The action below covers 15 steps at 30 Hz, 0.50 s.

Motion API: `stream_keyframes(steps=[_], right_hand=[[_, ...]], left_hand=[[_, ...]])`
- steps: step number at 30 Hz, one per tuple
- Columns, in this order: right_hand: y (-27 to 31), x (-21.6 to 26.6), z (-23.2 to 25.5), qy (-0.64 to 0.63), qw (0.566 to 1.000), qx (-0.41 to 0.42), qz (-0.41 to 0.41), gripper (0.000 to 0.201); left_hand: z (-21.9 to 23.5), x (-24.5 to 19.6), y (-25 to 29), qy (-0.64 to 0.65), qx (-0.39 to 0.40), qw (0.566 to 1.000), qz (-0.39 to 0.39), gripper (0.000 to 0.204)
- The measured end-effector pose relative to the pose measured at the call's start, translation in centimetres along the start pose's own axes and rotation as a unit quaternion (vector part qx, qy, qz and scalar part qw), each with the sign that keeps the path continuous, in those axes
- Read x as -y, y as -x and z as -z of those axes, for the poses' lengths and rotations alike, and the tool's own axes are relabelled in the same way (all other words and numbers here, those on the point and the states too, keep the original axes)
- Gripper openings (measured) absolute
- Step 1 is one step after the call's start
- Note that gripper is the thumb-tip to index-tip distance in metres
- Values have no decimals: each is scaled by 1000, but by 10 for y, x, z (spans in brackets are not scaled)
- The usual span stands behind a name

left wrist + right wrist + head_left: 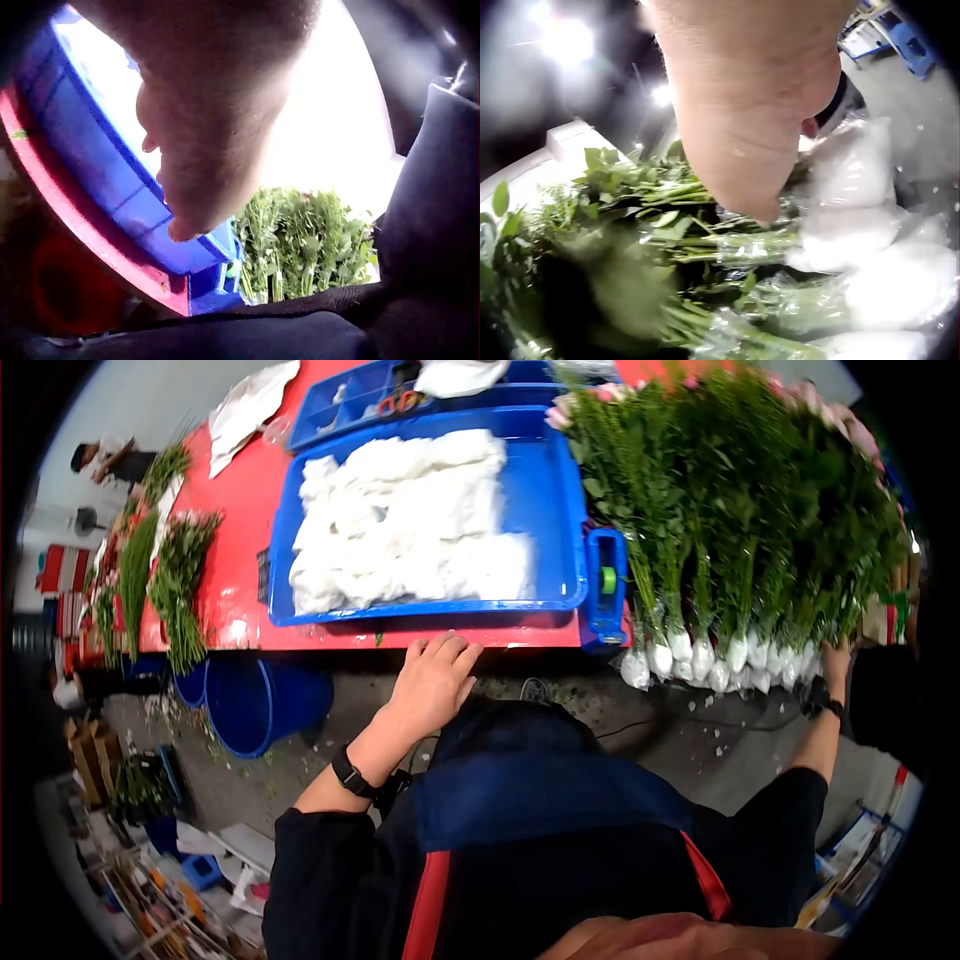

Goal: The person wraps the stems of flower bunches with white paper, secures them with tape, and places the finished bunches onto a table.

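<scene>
We see our left hand (432, 682) released, with loose fingers at the red table's (235, 545) edge before the blue tray (555, 603), while our right hand (836, 662) touches the flower bunches (700, 510) beside this tray, its grip we cannot tell.

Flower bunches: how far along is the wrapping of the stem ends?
Many bunches on the right look done, stem ends in white wraps. The right hand is at the far-right ones; its grip is unclear. The left hand is empty. Probably left: the greenery on the left, showing no white wraps; white material lies in the blue tray.
</scene>
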State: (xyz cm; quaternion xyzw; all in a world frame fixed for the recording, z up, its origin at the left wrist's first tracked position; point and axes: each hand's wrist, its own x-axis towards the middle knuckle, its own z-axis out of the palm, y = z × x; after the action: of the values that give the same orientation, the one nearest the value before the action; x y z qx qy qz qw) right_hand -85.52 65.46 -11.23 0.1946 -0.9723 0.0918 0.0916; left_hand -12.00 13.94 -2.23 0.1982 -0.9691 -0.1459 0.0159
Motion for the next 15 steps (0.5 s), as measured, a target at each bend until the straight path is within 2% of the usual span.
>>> stream_keyframes(steps=[1,2,3,4,5,6,7,9,10,11,12,13,15], right_hand=[[5,20,20,44,998,26,-42,61],[8,50,48,64,995,54,-49,58],[33,145,91,135,982,-38,-123,51],[56,220,117,117,978,-146,-90,42],[62,250,113,-20,975,-216,44,34],[72,307,112,-164,962,-184,119,31],[106,401,120,-322,932,-96,138,30],[154,548,123,-339,917,91,190,30],[162,602,107,-413,855,243,200,32],[162,644,79,-439,809,321,224,38],[145,682,48,-335,819,396,247,44],[132,723,23,-321,791,474,217,51],[97,771,-57,-307,804,498,106,70]], left_hand=[[-1,7,5,23,3,1000,19,46],[-2,16,9,30,-24,999,20,44],[-3,23,12,40,-29,998,37,43],[-3,31,15,50,-34,997,54,42],[-4,38,17,59,-39,995,70,41],[-2,44,16,62,-61,993,77,38],[-2,50,15,70,-80,992,75,37],[-4,62,11,88,-122,986,64,34],[-1,67,9,95,-139,984,57,31],[0,72,8,108,-142,983,52,31],[2,78,8,121,-144,981,47,32],[3,84,9,133,-147,979,43,33],[10,95,16,151,-163,974,47,31]])
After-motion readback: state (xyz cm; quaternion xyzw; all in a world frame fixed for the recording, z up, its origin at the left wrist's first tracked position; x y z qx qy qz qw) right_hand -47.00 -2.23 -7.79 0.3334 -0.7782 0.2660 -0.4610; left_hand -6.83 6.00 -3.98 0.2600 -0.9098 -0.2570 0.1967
